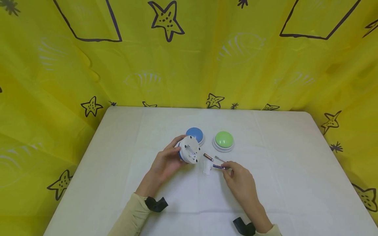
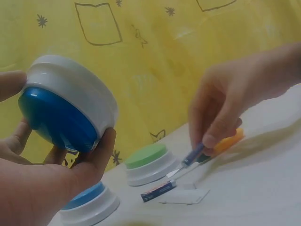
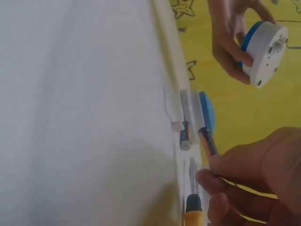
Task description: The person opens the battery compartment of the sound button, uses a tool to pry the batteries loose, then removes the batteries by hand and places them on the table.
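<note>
My left hand [image 1: 166, 161] grips a round white button with a blue dome [image 2: 59, 117], raised over the table. Its flat white underside [image 1: 189, 150], with dark screw holes and an uncovered battery slot, faces up toward the head camera. Between thumb and fingers my right hand [image 1: 242, 183] pinches a small battery [image 1: 218, 167]. Below it on the table lie a second battery [image 1: 208, 157] and a small white battery cover [image 1: 206, 168]. A screwdriver with an orange handle [image 3: 194, 218] lies under the right hand, its metal shaft [image 1: 219, 159] pointing away.
Behind the held button stands another blue-domed button [image 1: 195, 132], partly hidden by it in the head view. A green-domed button [image 1: 223, 140] sits to its right. The white-covered table [image 1: 289, 164] ends at a yellow patterned curtain [image 1: 192, 59].
</note>
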Demonstrator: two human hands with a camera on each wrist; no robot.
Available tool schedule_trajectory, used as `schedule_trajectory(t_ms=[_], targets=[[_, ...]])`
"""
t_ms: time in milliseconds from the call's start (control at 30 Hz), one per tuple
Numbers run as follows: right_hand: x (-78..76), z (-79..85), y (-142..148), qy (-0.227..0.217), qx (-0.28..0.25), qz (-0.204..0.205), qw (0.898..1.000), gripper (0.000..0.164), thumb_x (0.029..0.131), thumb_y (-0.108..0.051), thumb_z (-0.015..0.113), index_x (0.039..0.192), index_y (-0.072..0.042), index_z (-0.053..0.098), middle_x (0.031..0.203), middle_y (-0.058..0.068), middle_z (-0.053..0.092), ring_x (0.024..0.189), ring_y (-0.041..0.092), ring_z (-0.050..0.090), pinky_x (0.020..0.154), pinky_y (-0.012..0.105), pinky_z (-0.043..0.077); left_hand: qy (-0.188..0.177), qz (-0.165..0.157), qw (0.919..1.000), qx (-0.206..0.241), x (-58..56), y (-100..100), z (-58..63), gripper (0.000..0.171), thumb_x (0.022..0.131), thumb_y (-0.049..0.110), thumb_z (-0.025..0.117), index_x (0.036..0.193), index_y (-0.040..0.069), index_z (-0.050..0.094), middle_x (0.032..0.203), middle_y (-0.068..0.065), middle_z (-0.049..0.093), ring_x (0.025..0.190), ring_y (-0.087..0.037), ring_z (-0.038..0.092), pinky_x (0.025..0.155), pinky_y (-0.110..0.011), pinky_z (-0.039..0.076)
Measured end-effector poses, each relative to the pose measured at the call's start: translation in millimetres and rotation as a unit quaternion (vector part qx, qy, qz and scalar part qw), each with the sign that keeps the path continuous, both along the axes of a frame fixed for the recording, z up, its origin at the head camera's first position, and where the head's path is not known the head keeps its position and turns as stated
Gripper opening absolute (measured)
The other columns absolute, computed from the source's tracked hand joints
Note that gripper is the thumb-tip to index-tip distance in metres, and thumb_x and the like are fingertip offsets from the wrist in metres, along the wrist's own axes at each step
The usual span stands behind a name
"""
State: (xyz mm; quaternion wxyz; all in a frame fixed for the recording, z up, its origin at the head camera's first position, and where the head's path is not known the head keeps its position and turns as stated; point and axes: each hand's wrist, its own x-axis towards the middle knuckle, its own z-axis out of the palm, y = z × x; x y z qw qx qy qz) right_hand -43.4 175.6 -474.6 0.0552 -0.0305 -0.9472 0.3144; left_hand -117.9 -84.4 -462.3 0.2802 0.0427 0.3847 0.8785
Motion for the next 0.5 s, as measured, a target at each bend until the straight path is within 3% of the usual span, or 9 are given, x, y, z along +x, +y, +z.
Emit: schedule_trajectory(t_ms=[233,333,500], targets=[[-1.2,-6.7,0.6,-0.015,0.032,-0.003,0.999,0.015,0.090,-0.010,0.077,0.105,-0.009,0.078,0.092,0.007,0.076,0.073,0.019,0.062,0.058,0.032,0.046,0.046,0.007,0.9971,-0.060,-1.6,-3.8,1.7,0.040,0.107,0.010,0.035,0.141,0.024,0.049,0.160,-0.004,0.032,0.148,-0.029,0.028,0.108,-0.048,0.039],[-1.9,-9.2,-0.3,-0.016,0.042,-0.004,0.999,0.014,0.090,-0.010,0.077,0.104,-0.010,0.078,0.095,0.006,0.077,0.086,0.024,0.068,0.065,0.038,0.052,0.071,0.004,0.9929,-0.095,-2.2,-5.1,1.9,0.040,0.107,0.012,0.039,0.144,0.025,0.048,0.162,-0.005,0.034,0.147,-0.030,0.031,0.109,-0.049,0.041],[-3.8,-13.8,-2.0,-0.029,0.050,0.000,0.998,0.011,0.090,-0.011,0.078,0.101,-0.012,0.076,0.095,0.003,0.073,0.087,0.023,0.067,0.063,0.036,0.052,0.098,-0.002,0.9847,-0.145,-0.9,-6.8,3.5,0.054,0.102,0.011,0.053,0.153,0.023,0.043,0.167,-0.006,0.031,0.150,-0.033,0.031,0.113,-0.053,0.042]])
